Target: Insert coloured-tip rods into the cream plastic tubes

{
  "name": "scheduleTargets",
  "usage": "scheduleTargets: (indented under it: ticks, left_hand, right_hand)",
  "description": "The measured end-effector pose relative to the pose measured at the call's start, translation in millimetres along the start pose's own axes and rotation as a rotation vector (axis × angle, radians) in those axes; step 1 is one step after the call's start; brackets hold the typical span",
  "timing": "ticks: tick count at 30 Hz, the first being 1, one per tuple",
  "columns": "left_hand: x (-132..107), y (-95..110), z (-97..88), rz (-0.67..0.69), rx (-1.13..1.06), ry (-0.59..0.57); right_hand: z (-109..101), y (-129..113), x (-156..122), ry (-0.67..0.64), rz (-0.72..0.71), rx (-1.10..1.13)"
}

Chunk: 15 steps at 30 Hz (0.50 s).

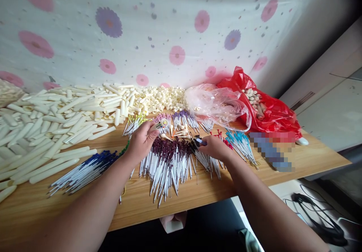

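A person's two bare hands work over a wooden table (203,197). The left hand (139,142) has its thumb and fingers closed on a short cream piece (160,125) with coloured spots at its end, held above the middle of the table. The right hand (215,147) bends down at black-tipped rods (208,160), beside a small lilac piece (201,142); whether its fingers grip anything cannot be told. Between the hands lie cream cones (183,132) and, nearer the person, a fan of maroon-tipped rods (169,165). Cream tubes (68,114) heap at left; a red bag (275,110) lies at back right.
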<state>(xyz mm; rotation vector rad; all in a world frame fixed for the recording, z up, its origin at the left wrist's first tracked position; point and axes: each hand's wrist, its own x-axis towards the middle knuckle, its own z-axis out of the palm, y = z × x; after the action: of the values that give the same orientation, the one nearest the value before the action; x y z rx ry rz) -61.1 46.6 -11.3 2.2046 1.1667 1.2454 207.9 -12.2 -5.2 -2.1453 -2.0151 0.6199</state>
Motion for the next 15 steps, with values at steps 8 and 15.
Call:
scheduleTargets:
  ticks: [8, 15]
  left_hand:
    - [0.1, 2.0, -1.1, -0.012, -0.024, -0.008]
    - [-0.5, 4.5, 0.6, -0.120, -0.235, -0.017]
  right_hand:
    - [5.9, 7.0, 1.1, 0.040, -0.027, 0.250]
    - [-8.3, -8.9, -1.1, 0.278, -0.102, 0.504]
